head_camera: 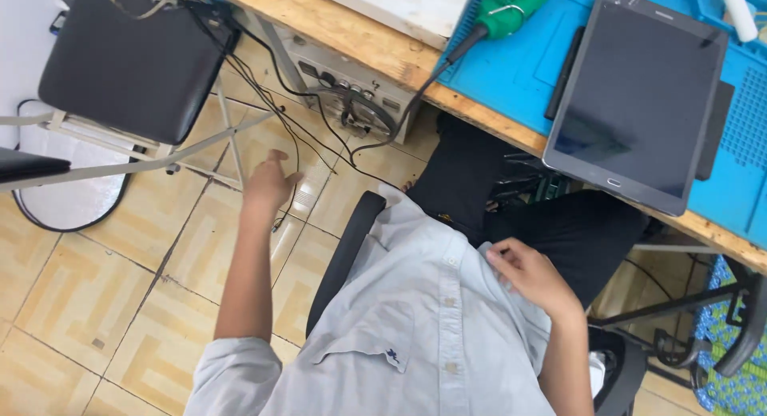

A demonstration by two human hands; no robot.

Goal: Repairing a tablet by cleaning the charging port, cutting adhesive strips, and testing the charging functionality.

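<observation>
At the shirt front, low and right of the button line: right-hand fingers (502, 260) curled in, thumb and fingertips pinching a fold of the pale grey shirt (415, 320).
Right hand (531, 276): closed lightly on cloth only, wrist bent, forearm running down to the bottom edge of view.
Shirt, handling: soft, light, limp by the look of it; likely to bunch and slide under a pinch; best gripped at the placket edge beside the buttons, no care for breakage needed.
Shirt, place: on the wearer's torso, over the black office chair (343, 256), just short of the near edge of the wooden bench (351, 32).
Left-hand fingers (276, 164): loosely spread, half open, holding nothing.
Left hand (268, 184): hanging over the tiled floor (96, 288), near the black cables (272, 104), touching none as far as can be seen.
Left arm: stretched out and away from the body, elbow nearly straight.
On the bench: dark tablet (635, 104) lying on the blue mat (519, 72), overhanging its near edge; green tool (507, 8) toward the far side.
</observation>
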